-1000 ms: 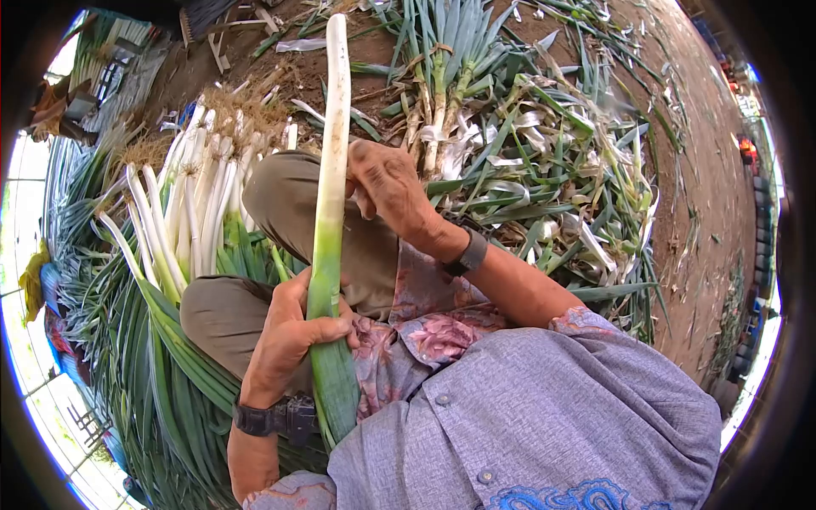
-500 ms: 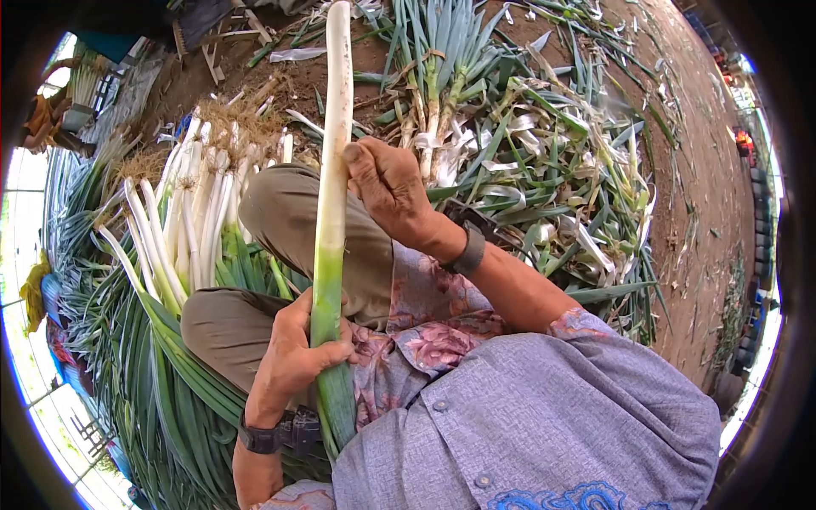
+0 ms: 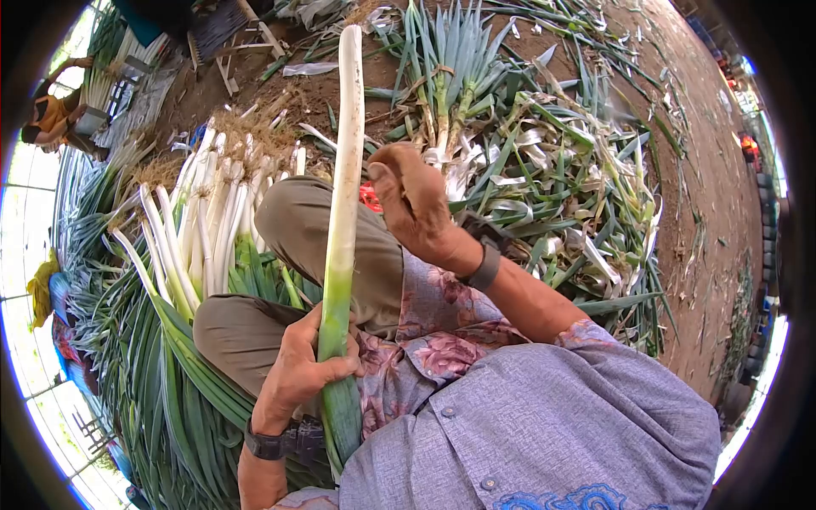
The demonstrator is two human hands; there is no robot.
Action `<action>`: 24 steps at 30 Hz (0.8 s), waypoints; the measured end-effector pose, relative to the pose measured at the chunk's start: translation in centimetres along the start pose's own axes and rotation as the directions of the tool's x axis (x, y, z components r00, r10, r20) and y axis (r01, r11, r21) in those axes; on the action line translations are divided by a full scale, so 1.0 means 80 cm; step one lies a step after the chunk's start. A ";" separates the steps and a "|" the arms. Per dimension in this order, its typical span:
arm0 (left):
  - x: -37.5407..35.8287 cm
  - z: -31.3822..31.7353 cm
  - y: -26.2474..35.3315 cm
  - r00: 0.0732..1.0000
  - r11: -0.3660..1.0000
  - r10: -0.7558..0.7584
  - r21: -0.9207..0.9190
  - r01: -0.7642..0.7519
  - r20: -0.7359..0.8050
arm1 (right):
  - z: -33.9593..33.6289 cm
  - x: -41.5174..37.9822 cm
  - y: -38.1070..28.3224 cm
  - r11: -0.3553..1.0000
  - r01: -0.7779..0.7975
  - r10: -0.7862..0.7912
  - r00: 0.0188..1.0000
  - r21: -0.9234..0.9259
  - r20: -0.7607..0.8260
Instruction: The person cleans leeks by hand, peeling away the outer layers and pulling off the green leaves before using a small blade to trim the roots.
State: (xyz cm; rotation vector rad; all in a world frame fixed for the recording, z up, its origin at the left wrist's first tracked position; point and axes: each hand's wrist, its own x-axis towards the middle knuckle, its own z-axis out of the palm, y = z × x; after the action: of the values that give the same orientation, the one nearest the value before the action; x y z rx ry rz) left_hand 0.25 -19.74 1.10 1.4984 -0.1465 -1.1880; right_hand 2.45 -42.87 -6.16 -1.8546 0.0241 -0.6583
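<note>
Leek (image 3: 342, 229) is clamped in your left hand (image 3: 308, 364), wrapped around its green part, with the white end pointing away from you. Your right hand (image 3: 414, 200) is curled just beside the white shaft, apart from it; you can't tell whether its fingers pinch anything. Past your bent knees, more leeks (image 3: 208, 229) lie to the left, roots away from you, and loose leaves (image 3: 561, 187) are heaped to the right on bare soil (image 3: 701, 195).

Grey shirt (image 3: 544, 399), brown trousers (image 3: 297, 229), blue embroidery (image 3: 561, 498)
</note>
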 end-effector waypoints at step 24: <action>-0.072 -0.013 -0.065 0.954 0.942 -0.301 -0.155 0.297 0.000 | 0.131 0.006 -0.031 0.827 0.530 -0.210 0.603 -0.190 0.769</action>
State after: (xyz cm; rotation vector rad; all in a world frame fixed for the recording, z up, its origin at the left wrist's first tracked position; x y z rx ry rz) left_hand -4.39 -13.52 0.13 1.4309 0.1927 -1.3891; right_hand 6.81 -33.05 -6.24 -2.4509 -0.8566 -0.1377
